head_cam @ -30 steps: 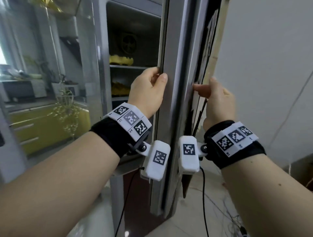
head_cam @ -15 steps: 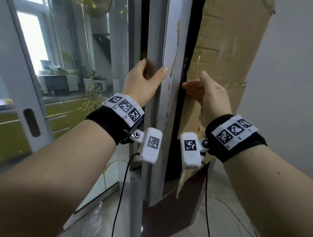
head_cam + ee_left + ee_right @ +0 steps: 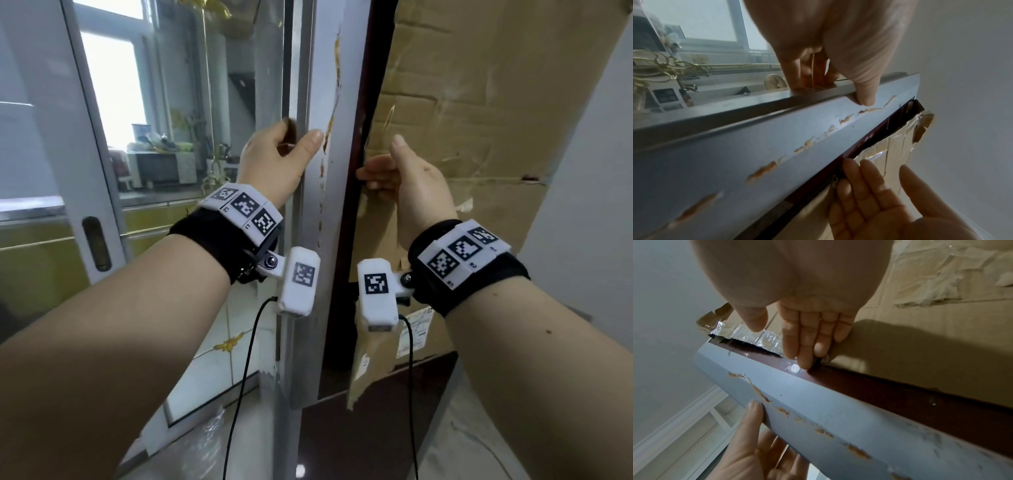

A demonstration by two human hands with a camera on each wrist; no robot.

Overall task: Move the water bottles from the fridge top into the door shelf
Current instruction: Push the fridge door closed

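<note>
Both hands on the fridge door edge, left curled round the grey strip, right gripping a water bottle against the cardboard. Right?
No bottle. The right hand holds nothing: its straight fingers press the door's dark edge beside the cardboard, as the right wrist view shows. The left hand does curl round the grey strip.

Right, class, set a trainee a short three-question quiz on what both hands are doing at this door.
1. True or false: a water bottle is in view.
2. What does the left hand grip? A: the grey metal door edge with flaking paint; B: a white bottle cap; C: a yellow drawer handle.
3. The right hand touches the dark red strip beside the tan cardboard sheet. Are its fingers curled or straight?

Key: 1 false; 2 A; 3 straight.
</note>
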